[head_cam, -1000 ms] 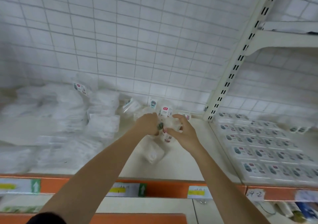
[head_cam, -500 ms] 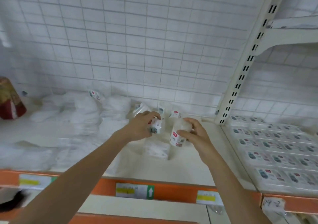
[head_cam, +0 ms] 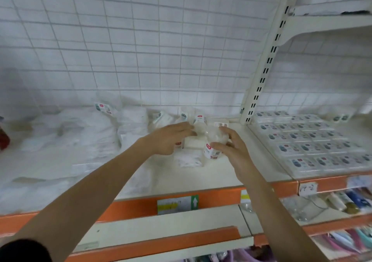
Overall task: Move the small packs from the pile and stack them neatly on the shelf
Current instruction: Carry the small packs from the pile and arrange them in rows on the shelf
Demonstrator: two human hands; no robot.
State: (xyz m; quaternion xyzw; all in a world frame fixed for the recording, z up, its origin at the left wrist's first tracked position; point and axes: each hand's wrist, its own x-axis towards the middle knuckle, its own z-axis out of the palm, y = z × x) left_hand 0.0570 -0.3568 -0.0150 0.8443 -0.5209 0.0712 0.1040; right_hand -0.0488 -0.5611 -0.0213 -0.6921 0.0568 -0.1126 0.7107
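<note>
Left hand (head_cam: 171, 139): curling round a small pack (head_cam: 179, 144), fingers reaching toward the right hand.
Right hand (head_cam: 231, 147): gripping a clear pack (head_cam: 214, 141), thumb underneath, label end pointing down.
Pile (head_cam: 60, 133): lying left of the left hand, loose and white on the shelf (head_cam: 221, 173).
Neat rows (head_cam: 314, 141): sitting right of the right hand.
Risk: slippery wrap likely sliding out of either grip; crowding both hands together possibly knocking the upright packs (head_cam: 199, 119) just behind the fingers.

Two bare forearms, dark short sleeve (head_cam: 24, 250) at the left arm's top
</note>
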